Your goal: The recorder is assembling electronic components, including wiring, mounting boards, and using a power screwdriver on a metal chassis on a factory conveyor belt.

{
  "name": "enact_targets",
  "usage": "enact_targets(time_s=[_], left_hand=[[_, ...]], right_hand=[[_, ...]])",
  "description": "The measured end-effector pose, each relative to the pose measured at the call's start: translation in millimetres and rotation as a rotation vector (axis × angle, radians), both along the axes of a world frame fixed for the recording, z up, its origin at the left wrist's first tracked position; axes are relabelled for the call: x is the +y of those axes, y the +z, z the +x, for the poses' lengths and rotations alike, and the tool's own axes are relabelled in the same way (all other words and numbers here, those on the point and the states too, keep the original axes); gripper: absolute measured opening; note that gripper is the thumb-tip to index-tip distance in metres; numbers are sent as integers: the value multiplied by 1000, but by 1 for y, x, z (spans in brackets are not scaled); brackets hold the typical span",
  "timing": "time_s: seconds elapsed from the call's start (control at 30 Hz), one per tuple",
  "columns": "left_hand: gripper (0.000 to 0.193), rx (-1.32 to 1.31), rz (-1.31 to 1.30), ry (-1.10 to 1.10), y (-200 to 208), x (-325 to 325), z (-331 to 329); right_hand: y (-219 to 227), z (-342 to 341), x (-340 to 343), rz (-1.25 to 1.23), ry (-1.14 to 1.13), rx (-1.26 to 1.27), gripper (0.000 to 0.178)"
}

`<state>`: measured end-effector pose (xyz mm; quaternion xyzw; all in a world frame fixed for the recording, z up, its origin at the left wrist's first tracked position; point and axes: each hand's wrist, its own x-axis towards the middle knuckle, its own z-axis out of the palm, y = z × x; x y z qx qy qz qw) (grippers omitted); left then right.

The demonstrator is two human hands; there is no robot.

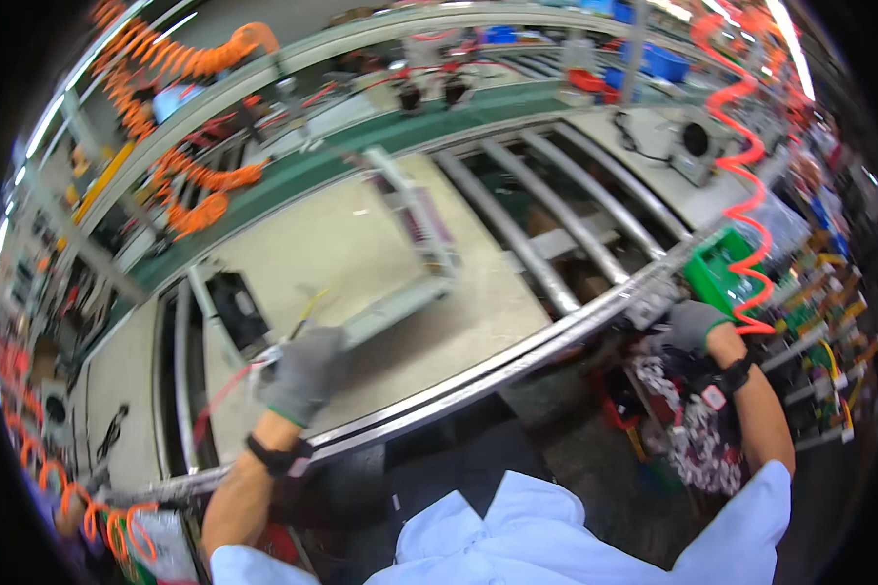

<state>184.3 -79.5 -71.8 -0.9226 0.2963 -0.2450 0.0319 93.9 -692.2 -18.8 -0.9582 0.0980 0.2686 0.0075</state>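
Observation:
My left hand [312, 375], in a grey glove, is closed around the near left corner of a pale metal frame [397, 308]. The frame rests on a cream board [488, 327]. A black block [236, 304] sits inside the frame's left side. A yellow wire [315, 301] rises beside my fingers, and a red strip [226, 395] trails off to their left. My right hand [691, 327], also gloved, reaches beyond the conveyor's near edge, just below a green bin [722, 268]. Its fingers are blurred and partly hidden, so what they touch cannot be made out.
Metal rollers [566, 219] run right of the board. A pile of small white and dark parts [698, 439] lies below my right hand. A coiled red air hose [741, 185] hangs near that wrist. Orange coiled hoses [200, 185] dangle at the left. A black round device [693, 146] stands farther right.

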Motion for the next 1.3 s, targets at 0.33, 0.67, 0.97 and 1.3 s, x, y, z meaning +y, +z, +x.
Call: enact_targets(time_s=[0.33, 0.67, 0.97, 1.3], left_hand=[[29, 124, -47, -31, -39, 8, -54], [51, 287, -337, 6, -56, 8, -44], [31, 119, -639, 203, -57, 28, -132], [22, -18, -813, 494, -65, 71, -251]], right_hand=[[-101, 76, -62, -285, 130, 162, 58], [-70, 42, 34, -357, 179, -283, 40], [-23, 4, 225, 168, 486, -510, 34], [-19, 15, 373, 697, 773, -681, 24]])
